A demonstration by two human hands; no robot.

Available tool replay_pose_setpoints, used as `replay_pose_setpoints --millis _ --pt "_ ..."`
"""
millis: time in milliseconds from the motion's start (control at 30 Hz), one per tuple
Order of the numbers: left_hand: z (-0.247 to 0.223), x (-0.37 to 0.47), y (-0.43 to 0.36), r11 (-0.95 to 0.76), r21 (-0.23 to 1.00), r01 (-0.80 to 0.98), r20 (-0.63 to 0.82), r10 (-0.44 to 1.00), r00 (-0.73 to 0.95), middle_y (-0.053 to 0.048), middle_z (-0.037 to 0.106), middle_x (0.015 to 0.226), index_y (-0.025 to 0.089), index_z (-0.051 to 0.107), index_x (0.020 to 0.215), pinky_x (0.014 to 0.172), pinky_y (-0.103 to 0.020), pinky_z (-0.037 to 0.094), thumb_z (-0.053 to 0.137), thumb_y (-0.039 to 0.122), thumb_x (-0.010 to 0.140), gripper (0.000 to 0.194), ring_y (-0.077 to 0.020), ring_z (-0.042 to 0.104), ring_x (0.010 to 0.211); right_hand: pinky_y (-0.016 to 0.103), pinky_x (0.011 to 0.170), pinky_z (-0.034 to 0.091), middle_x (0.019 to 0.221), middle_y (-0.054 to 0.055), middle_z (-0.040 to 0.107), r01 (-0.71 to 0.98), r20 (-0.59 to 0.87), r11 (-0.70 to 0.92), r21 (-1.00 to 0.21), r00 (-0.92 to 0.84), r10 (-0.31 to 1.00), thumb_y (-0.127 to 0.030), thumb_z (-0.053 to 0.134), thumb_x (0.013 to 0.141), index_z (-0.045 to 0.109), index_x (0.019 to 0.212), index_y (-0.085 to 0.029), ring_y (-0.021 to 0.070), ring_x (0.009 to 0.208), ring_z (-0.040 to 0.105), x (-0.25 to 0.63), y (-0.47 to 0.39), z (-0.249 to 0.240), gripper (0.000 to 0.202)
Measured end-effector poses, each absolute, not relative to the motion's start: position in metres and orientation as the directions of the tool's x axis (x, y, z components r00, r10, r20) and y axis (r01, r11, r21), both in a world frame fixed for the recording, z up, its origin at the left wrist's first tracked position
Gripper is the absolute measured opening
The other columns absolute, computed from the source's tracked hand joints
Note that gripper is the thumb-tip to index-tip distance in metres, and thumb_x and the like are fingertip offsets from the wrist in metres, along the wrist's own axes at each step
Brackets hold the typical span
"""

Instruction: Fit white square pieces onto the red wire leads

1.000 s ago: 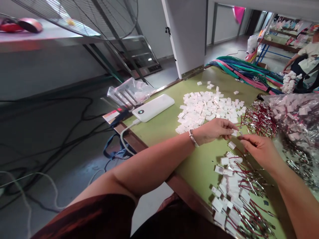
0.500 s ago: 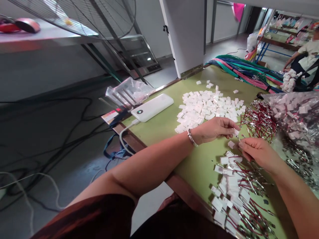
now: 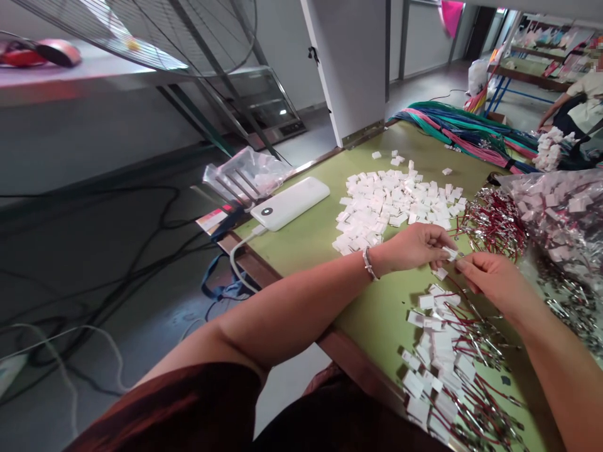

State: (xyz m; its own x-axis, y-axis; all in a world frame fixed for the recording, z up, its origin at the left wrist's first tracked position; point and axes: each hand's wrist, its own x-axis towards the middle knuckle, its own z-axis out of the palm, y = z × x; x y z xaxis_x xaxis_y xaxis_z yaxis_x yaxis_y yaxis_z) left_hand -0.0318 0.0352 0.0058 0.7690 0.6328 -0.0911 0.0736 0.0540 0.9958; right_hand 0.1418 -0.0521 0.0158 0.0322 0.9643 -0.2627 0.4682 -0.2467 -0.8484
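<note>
My left hand [image 3: 424, 245] pinches a small white plastic connector housing [image 3: 450, 253] between thumb and fingertips. Close against it, my right hand [image 3: 490, 276] grips a thin red wire [image 3: 458, 285] with metal ends, its fingertips almost touching the housing. Whether the wire's tip is inside the housing, I cannot tell. Just below my fingers a loose white housing [image 3: 441, 274] lies on the green tabletop [image 3: 301, 245]. Nearer my body is a pile of white housings with red wires [image 3: 443, 345] attached.
Loose white housings [image 3: 391, 201] are heaped beyond my left hand. Red wires with metal terminals [image 3: 494, 220] lie beside a clear plastic bag [image 3: 560, 207]. A white power bank [image 3: 292, 204] with a cable sits at the left edge. Coloured wire bundles [image 3: 452, 129] lie at the back.
My right fingertips have come closer to the housing in my left hand, and less of the metal terminal shows between them. The whole view has shifted slightly.
</note>
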Motion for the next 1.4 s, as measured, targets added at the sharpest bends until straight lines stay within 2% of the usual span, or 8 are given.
replay_pose_setpoints --millis 333,467,567,733,933,1133,1233,1400 --pt "-0.008 -0.025 0.028 0.237 0.970 0.048 -0.179 0.569 0.802 0.001 0.064 0.063 0.011 0.064 0.089 0.062 -0.023 0.052 0.066 0.014 0.081 0.009 -0.0074 0.062 0.059 0.023 0.045 0.028 0.052 -0.004 0.044 0.696 -0.075 -0.010 -0.718 -0.063 0.995 -0.045 0.051 0.081 0.056 0.063 -0.021 0.0118 0.050 0.037 0.149 -0.057 0.010 0.031" --pt "0.002 -0.032 0.037 -0.102 0.974 0.203 -0.103 0.596 0.796 -0.003 0.068 0.080 0.015 0.065 0.104 0.072 -0.027 0.051 0.064 0.025 0.084 0.022 -0.0112 0.062 0.074 0.023 0.045 0.030 0.051 -0.004 0.045 0.687 -0.082 -0.010 -0.726 -0.071 0.994 -0.045 0.050 0.081 0.054 0.060 -0.021 0.0115 0.049 0.039 0.149 -0.057 0.011 0.032" --pt "0.007 -0.044 0.055 -0.478 0.741 0.471 0.151 0.803 0.577 -0.008 0.065 0.104 0.017 0.061 0.116 0.086 -0.035 0.046 0.060 0.037 0.087 0.035 -0.0185 0.058 0.095 0.023 0.048 0.034 0.052 -0.003 0.049 0.675 -0.194 -0.005 -0.737 -0.205 0.959 -0.041 0.054 0.081 0.055 0.058 -0.021 0.0113 0.051 0.042 0.149 -0.062 0.018 0.031" --pt "-0.006 -0.049 0.078 -0.577 0.311 0.755 0.210 0.817 0.537 -0.013 0.060 0.101 0.010 0.066 0.101 0.087 -0.037 0.042 0.055 0.036 0.090 0.030 -0.0253 0.051 0.100 0.024 0.043 0.033 0.053 -0.002 0.056 0.704 -0.442 -0.100 -0.703 -0.321 0.838 -0.043 0.051 0.085 0.067 0.070 -0.022 0.0106 0.045 0.045 0.170 -0.068 0.030 0.030" --pt "-0.014 -0.039 0.075 -0.682 0.187 0.707 0.147 0.731 0.666 -0.012 0.062 0.092 0.010 0.066 0.091 0.081 -0.034 0.042 0.043 0.018 0.093 0.024 -0.0232 0.054 0.091 0.030 0.062 0.042 0.075 0.003 0.067 0.926 0.017 -0.031 -0.377 0.040 0.999 -0.035 0.053 0.082 0.068 0.080 -0.022 0.0171 0.066 0.058 0.198 -0.044 0.014 0.020" --pt "-0.005 -0.044 0.072 -0.659 0.302 0.689 0.198 0.750 0.631 -0.011 0.062 0.089 0.010 0.068 0.090 0.083 -0.034 0.042 0.037 0.023 0.096 0.034 -0.0211 0.055 0.089 0.030 0.057 0.035 0.091 0.008 0.063 0.999 0.037 -0.039 0.013 0.038 0.999 -0.028 0.047 0.088 0.066 0.087 -0.019 0.0192 0.071 0.059 0.165 -0.040 -0.003 0.021" --pt "-0.007 -0.043 0.070 -0.725 0.344 0.597 0.283 0.686 0.670 -0.009 0.062 0.098 0.015 0.068 0.103 0.088 -0.034 0.041 0.046 0.023 0.093 0.025 -0.0206 0.052 0.096 0.029 0.059 0.036 0.090 0.008 0.063 0.996 0.038 0.031 -0.087 -0.028 0.999 -0.025 0.046 0.088 0.064 0.082 -0.018 0.0192 0.074 0.059 0.163 -0.041 -0.003 0.020" --pt "-0.023 -0.035 0.072 -0.853 0.226 0.470 0.289 0.520 0.804 -0.009 0.058 0.113 0.024 0.069 0.110 0.091 -0.037 0.038 0.051 0.022 0.092 0.025 -0.0244 0.045 0.110 0.027 0.051 0.038 0.067 0.000 0.060 0.871 0.038 -0.053 -0.488 0.082 0.996 -0.038 0.051 0.085 0.063 0.082 -0.021 0.0138 0.052 0.051 0.175 -0.040 0.000 0.021"
